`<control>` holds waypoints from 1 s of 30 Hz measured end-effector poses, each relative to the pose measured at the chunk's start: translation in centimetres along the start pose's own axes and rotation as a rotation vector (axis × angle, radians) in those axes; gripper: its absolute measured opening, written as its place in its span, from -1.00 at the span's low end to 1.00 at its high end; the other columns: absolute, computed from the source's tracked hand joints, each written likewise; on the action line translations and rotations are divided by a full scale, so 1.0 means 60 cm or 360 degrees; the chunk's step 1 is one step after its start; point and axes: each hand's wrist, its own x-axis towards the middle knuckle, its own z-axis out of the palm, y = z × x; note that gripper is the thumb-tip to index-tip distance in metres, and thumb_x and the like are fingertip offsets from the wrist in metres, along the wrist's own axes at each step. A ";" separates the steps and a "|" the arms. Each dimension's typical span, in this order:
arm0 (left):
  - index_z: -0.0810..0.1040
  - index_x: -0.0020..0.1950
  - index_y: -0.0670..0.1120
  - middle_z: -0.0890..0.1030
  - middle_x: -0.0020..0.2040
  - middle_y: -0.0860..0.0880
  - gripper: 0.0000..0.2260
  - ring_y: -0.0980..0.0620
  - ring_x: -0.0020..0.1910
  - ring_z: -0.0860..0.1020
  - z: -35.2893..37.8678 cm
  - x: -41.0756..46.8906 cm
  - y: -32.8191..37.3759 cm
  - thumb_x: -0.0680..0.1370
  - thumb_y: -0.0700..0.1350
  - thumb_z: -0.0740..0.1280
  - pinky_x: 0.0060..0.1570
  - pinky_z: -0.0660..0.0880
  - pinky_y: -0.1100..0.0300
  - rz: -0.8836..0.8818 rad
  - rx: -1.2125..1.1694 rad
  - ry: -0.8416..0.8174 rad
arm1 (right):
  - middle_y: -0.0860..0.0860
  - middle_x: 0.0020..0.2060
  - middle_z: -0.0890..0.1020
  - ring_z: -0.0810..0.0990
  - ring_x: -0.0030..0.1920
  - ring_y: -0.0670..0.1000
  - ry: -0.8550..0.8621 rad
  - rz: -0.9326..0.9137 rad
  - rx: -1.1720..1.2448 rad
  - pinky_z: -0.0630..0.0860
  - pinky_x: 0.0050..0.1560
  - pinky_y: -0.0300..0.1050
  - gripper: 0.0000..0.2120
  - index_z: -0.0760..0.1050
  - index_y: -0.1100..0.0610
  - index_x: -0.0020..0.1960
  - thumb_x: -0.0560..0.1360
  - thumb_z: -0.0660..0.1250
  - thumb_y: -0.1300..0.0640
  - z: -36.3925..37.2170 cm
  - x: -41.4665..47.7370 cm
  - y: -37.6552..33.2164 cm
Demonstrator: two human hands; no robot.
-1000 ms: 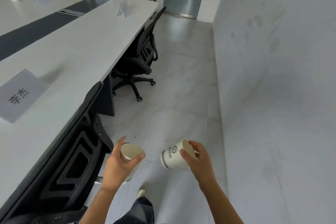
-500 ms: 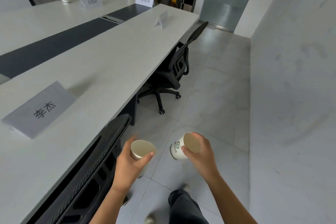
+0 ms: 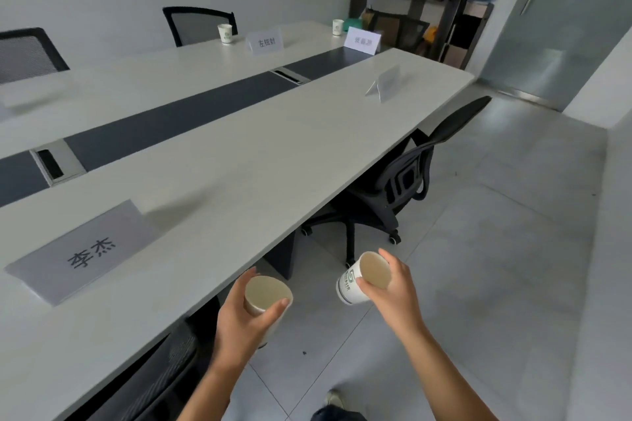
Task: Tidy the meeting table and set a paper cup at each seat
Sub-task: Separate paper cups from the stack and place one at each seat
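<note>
Fingers (image 3: 278, 305) of left hand (image 3: 236, 321) and right hand (image 3: 396, 296) clamp a paper cup (image 3: 352, 284) apiece; left cup (image 3: 266, 290) best set upright by name card (image 3: 85, 249), left of them.

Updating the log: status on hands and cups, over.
Left hand grips paper cup; right hand grips logo cup. Near name card has no cup yet. Ahead, chair tucked under table.
</note>
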 end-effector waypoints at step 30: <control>0.33 0.16 0.19 0.51 0.08 0.03 -0.44 -0.07 -0.12 0.49 -0.014 0.189 -0.007 0.22 0.15 0.44 -0.03 0.42 0.12 -0.0337 -0.0215 0.1067 | 0.04 0.36 0.25 0.25 0.33 0.07 -0.0894 -0.1072 -0.0527 0.38 0.18 -0.10 -0.41 0.23 0.01 0.37 0.40 0.37 0.02 0.306 0.286 -0.225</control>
